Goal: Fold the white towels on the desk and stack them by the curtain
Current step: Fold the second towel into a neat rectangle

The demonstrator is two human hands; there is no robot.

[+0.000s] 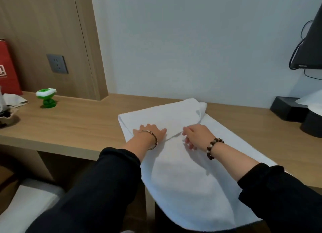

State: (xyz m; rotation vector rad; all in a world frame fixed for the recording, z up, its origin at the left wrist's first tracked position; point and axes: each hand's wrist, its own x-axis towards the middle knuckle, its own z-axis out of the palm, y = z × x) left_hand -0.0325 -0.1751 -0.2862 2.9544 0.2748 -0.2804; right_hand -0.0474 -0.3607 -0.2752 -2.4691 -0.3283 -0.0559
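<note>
Left hand (pixel 150 132) lies flat, fingers spread, pressing the folded layer of 1 white towel (pixel 183 177). Right hand (pixel 195 135), wrist bent, pinches that layer's edge. The towel covers the desk (pixel 69 126), its near end hanging over the front.

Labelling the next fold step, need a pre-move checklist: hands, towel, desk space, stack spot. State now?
1. Left hand flat on the white terry towel: ok.
2. Right hand grip pinches the folded layer's edge: ok.
3. Towel fully on the light wooden desk: not ok, near end hangs over the front edge.
4. Small green plastic toy apart from towel: ok, stands to the left.
5. Stack spot by the curtain: cannot tell, no curtain in view.
</note>
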